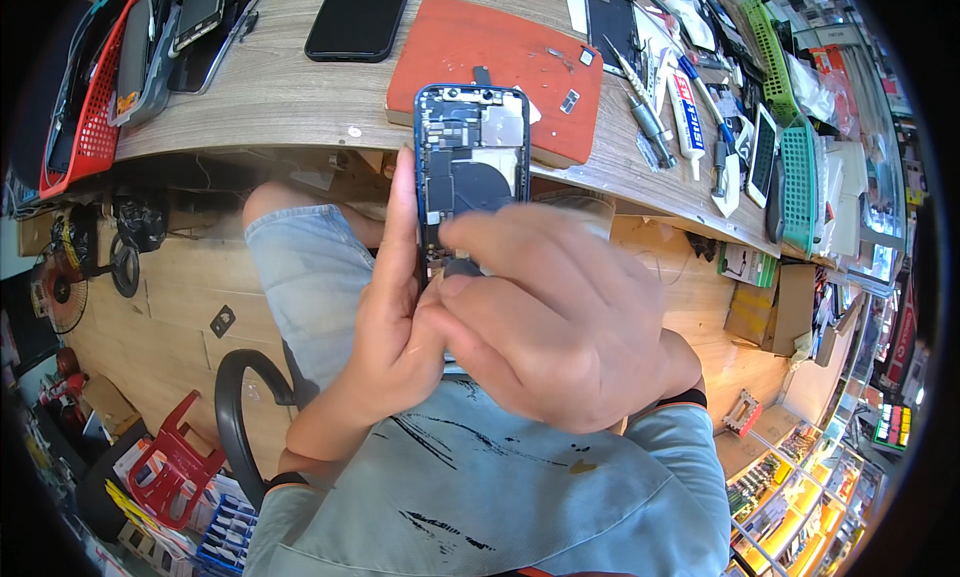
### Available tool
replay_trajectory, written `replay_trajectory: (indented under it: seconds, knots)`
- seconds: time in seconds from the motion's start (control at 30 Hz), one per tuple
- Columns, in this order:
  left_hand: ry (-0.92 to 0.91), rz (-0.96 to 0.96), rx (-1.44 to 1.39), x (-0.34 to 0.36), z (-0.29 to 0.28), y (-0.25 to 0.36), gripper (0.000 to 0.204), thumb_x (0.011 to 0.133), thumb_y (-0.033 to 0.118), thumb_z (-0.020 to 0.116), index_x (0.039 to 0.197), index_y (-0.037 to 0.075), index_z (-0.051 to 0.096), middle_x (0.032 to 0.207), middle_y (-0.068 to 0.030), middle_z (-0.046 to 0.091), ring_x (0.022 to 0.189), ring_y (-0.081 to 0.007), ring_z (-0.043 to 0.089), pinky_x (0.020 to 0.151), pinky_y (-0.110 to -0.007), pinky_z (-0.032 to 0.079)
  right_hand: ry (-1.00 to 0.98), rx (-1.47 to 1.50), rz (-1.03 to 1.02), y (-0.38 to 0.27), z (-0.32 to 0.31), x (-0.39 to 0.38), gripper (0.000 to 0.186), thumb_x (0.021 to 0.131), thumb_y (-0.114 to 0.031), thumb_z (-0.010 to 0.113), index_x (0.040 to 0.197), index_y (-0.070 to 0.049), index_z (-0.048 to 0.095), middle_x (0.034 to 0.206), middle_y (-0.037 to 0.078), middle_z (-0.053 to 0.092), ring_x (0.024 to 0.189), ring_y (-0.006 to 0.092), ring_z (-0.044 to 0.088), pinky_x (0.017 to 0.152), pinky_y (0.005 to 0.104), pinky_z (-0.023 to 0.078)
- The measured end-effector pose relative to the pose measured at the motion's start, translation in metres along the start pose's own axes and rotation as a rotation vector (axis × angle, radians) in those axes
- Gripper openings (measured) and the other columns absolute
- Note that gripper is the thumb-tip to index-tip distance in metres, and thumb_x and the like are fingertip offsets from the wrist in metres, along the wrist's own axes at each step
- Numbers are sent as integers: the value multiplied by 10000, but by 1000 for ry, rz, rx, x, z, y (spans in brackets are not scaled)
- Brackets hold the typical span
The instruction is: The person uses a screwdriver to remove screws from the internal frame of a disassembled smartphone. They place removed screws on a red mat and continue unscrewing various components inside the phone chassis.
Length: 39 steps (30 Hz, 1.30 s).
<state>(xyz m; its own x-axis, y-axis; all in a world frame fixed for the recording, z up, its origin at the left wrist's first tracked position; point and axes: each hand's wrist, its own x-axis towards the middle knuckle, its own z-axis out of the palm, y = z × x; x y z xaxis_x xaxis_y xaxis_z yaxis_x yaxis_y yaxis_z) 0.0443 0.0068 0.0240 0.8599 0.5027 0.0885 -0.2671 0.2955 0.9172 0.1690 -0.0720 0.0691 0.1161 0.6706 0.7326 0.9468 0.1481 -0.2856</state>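
Observation:
An opened smartphone [472,182] with a blue frame and its inner parts bared stands upright in the picture, just in front of the table's near edge. My left hand [392,277] is closed around its lower left side, thumb or finger stretched along the edge. Over the phone's lower end lies my right hand [560,317], fingers curled and partly smeared by motion. Beneath those fingers shows a small dark rounded thing [460,269]; whether they grip it or something else is hidden. Behind the phone, an orange-red pad [440,47] carries small metal parts [570,101].
A dark phone [358,17] lies left of the pad. To the right are a screwdriver [648,122], a white glue tube [688,117] and a small white phone [763,155]. A red basket [98,117] sits far left, green baskets [798,182] far right.

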Motion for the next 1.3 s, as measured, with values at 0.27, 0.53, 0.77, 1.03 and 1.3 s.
replay_trajectory:
  seconds: [0.27,0.53,0.77,1.03,1.3]
  knots:
    - [43,-19,-11,1,8,-1,748,968,-38,374,1570,-14,-70,1549,-187,331,1364,-248,432,1117,-344,345,83,-21,44,-1,2,-4,306,586,-142,844,785,-27,642,777,101,696,606,266,652,456,326,486]
    - [86,-50,0,0,13,4,731,997,-1,382,1566,-20,-75,1576,-192,277,1385,-254,406,1124,-352,337,9,-32,50,-5,-12,-9,314,597,-179,839,799,-46,639,797,112,691,625,275,658,476,329,507]
    - [42,83,100,-1,0,-6,741,1000,-2,383,1565,-9,-96,1575,-189,274,1383,-255,406,1125,-356,336,-3,44,31,-4,-8,-12,349,643,-195,847,842,-24,617,802,134,683,615,269,656,473,326,514]
    - [290,29,-51,2,19,-1,745,975,20,432,1568,25,-19,1509,-216,360,1285,-313,498,1072,-405,411,18,81,-52,-1,-2,-4,356,689,-164,836,907,0,608,820,165,694,589,261,654,453,317,505]
    - [325,62,-64,6,16,4,749,948,46,487,1573,61,76,1434,-245,454,1174,-380,603,1011,-459,498,54,238,-3,2,-4,-15,293,739,38,711,1012,19,609,934,182,663,625,204,638,513,288,537]
